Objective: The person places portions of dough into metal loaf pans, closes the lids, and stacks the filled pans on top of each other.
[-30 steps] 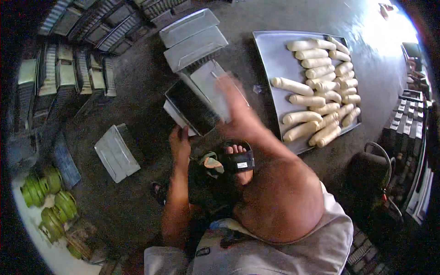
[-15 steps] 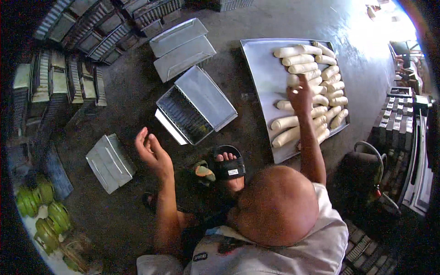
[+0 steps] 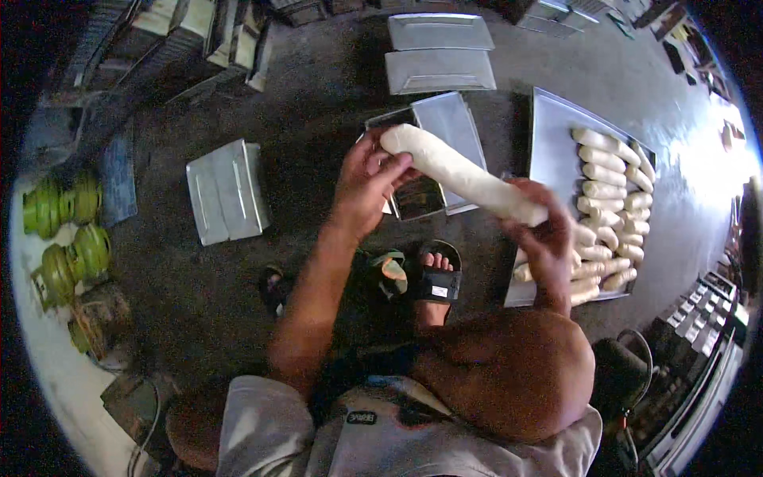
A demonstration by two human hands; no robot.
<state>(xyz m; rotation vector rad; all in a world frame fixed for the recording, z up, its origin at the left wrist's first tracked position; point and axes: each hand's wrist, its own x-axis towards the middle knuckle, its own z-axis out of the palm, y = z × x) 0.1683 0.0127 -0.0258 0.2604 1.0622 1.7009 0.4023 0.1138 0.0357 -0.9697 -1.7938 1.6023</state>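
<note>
A long, pale dough roll (image 3: 461, 171) is held up in the air between my two hands, sloping down to the right. My left hand (image 3: 364, 179) grips its upper left end, thumb on top. Around the lower right end my right hand (image 3: 550, 230) is closed, slightly blurred. Beneath the roll, partly covered by it, a dark-lined metal loaf pan (image 3: 419, 199) lies on the floor beside a flat metal lid (image 3: 445, 119). To the right, a large metal tray (image 3: 548, 135) carries several more dough rolls (image 3: 604, 171).
One closed metal pan (image 3: 226, 191) lies at left and an opened pair of metal pieces (image 3: 439, 52) farther off. Green gas cylinders (image 3: 67, 238) stand at far left. My sandalled foot (image 3: 439, 274) is below the loaf pan. Stacked pans (image 3: 699, 314) line the right.
My right hand has come from the tray with a dough roll, and my left hand, empty before, now grips its other end. The view has turned, shifting the tray rightward.
</note>
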